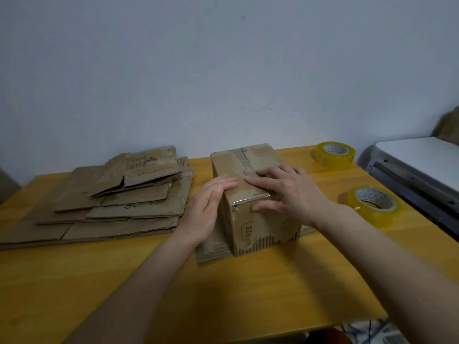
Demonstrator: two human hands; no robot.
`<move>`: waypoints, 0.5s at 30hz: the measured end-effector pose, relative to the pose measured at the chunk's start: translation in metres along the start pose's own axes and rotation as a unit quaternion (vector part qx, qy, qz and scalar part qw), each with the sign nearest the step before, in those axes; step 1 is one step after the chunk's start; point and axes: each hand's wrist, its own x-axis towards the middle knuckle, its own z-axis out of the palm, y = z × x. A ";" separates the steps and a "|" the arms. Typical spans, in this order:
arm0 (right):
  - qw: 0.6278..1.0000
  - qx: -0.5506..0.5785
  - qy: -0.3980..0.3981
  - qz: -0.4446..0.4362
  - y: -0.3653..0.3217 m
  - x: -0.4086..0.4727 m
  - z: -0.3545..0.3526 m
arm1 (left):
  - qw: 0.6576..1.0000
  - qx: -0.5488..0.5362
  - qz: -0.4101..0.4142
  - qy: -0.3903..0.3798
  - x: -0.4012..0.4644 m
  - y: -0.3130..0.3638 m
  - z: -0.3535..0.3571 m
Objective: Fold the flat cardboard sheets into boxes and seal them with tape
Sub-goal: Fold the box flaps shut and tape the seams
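Observation:
A folded brown cardboard box (250, 224) stands in the middle of the yellow table (223, 289), its top flaps down with tape along the seam. My left hand (211, 207) lies flat against the box's left side, fingertips over the top edge. My right hand (285, 192) presses flat on the box's top, fingers spread across the tape, thumb over the front face. A pile of flat cardboard sheets (111, 202) lies to the left. Two yellow tape rolls sit to the right: one near (372, 204), one far (334, 155).
A flat piece of corrugated cardboard (211, 252) lies under the box. A white and grey appliance (417, 170) stands beyond the table's right edge. A pale wall rises directly behind the table.

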 end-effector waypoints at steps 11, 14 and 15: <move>0.995 0.074 0.043 0.051 -0.025 -0.004 0.015 | 0.997 0.048 0.052 0.016 -0.009 -0.007 0.006; 0.985 0.131 0.065 0.090 -0.035 -0.001 0.017 | 0.996 0.051 0.061 0.037 -0.009 -0.008 0.009; 0.986 0.119 0.078 0.089 -0.036 -0.001 0.019 | 0.996 0.050 0.062 0.040 -0.009 -0.008 0.010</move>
